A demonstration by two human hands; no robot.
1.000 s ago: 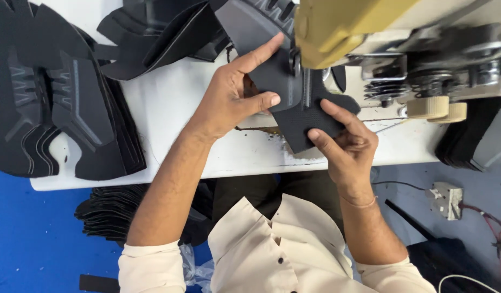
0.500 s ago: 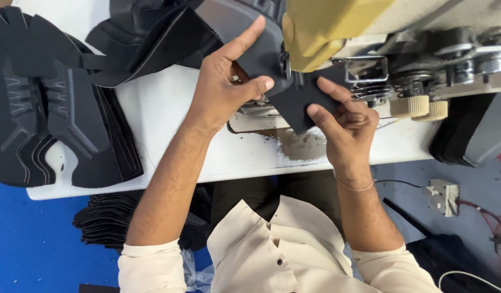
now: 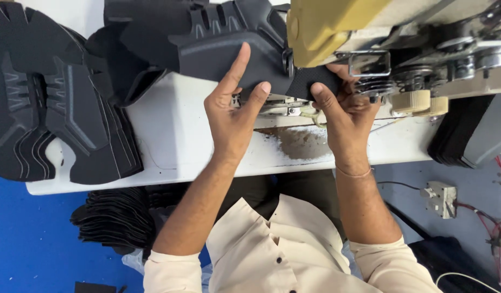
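Note:
A black moulded shoe-upper piece [image 3: 223, 51] lies on the white table [image 3: 174, 141], running under the head of a yellow-and-cream sewing machine [image 3: 380, 43]. My left hand [image 3: 234, 108] presses on its near edge with fingers spread, index finger pointing up along the piece. My right hand [image 3: 342, 108] pinches the piece's right end [image 3: 315, 81] just under the machine head, fingers curled around the fabric. Where the needle meets the piece is hidden by the machine.
A stack of black cut upper pieces [image 3: 50, 103] sits at the table's left. More black pieces are piled below the table [image 3: 120, 217] and at the far right [image 3: 467, 135]. A small electrical box with red wires [image 3: 440, 198] lies on the floor.
Both hands have pushed the black piece further away from me, under the machine head. The view has shifted, with the machine now closer and larger.

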